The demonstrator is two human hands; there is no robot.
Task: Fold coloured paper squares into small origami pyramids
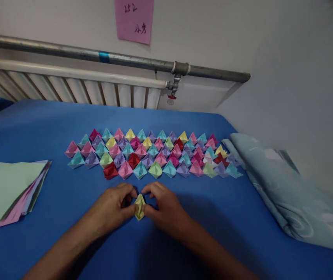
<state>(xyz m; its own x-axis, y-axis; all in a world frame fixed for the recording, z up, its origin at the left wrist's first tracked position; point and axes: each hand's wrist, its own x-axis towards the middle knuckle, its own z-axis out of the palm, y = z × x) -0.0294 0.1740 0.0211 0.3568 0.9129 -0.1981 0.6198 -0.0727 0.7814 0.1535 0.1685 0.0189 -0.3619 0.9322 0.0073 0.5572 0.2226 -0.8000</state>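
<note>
A small yellow folded paper boat (139, 208) is between my two hands, close to the blue surface. My left hand (114, 204) pinches its left side, thumb against the paper and fingers curled. On the opposite side my right hand (164, 206) holds it with the thumb, its fingers bent over toward the top corner. Just beyond my fingertips stand several rows of folded paper boats (140, 170) in pink, teal, purple, yellow, green and red.
A stack of coloured paper sheets (8, 190) lies at the left. A folded light blue cloth (283, 186) lies along the right edge of the blue surface (52, 249). Behind are a white radiator (81, 91), a metal pipe (67, 50) and a red-handled valve (172, 97).
</note>
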